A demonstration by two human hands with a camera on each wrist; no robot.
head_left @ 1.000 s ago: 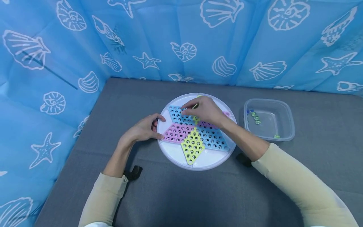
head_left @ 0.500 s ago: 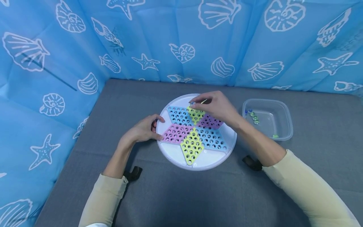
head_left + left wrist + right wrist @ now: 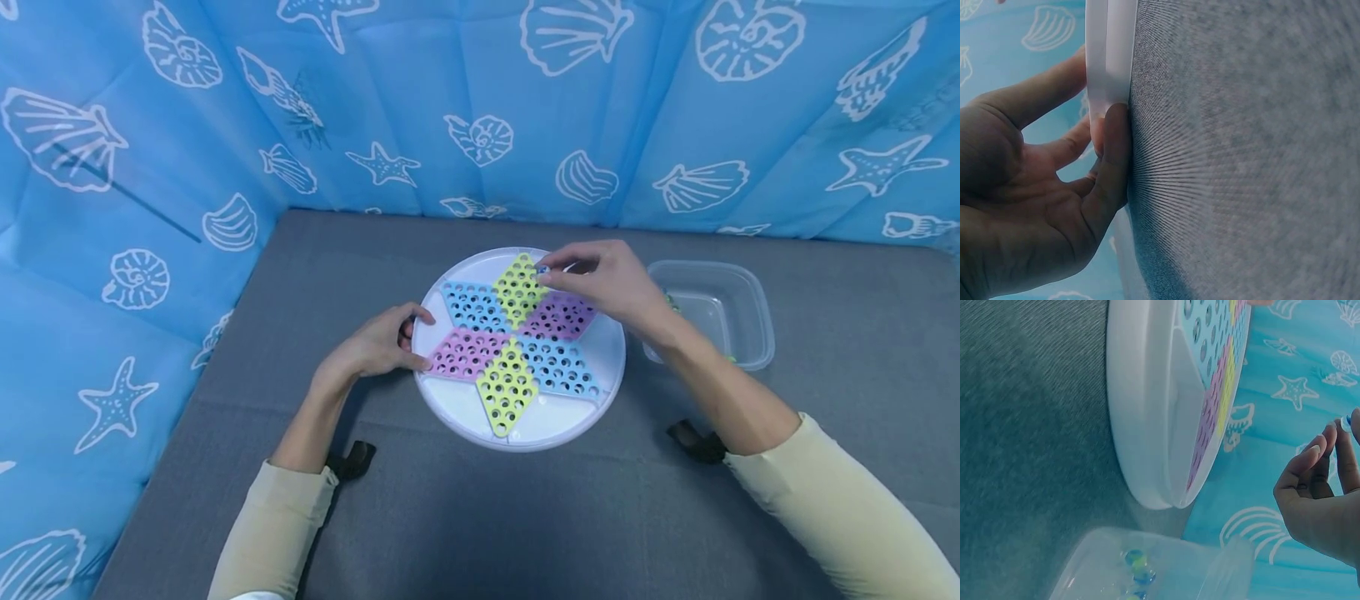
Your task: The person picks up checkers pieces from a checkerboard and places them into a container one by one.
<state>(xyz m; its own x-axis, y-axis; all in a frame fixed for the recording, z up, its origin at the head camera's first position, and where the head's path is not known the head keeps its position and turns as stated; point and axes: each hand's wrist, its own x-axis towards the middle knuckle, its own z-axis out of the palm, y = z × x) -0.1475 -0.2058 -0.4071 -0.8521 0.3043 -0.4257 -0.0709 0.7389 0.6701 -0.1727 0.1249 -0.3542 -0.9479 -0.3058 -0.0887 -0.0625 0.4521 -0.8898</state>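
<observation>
A round white Chinese checkers board point(image 3: 555, 414) lies on the grey cloth in the head view, its star of holes in yellow, pink and blue. At its left rim, my left hand point(image 3: 380, 339) holds the edge; the left wrist view shows fingertips point(image 3: 1116, 134) against the white rim. My right hand point(image 3: 611, 283) pinches a clear-and-blue marble point(image 3: 543, 270) between thumb and fingertips, above the board's upper right, near the yellow point. In the right wrist view the marble point(image 3: 1347, 424) is held apart from the board, partly covered by a fingertip.
Right of the board stands a clear plastic container point(image 3: 767, 333), partly behind the right forearm. Several marbles point(image 3: 1140, 575) lie in it. A blue shell-patterned curtain point(image 3: 420, 75) borders the table's back and left side. Dark straps point(image 3: 352, 460) hang at the wrists.
My right hand has moved rightward from the upper-left blue section, past the yellow point, with the marble now showing in its fingertips. My left hand stays on the rim.
</observation>
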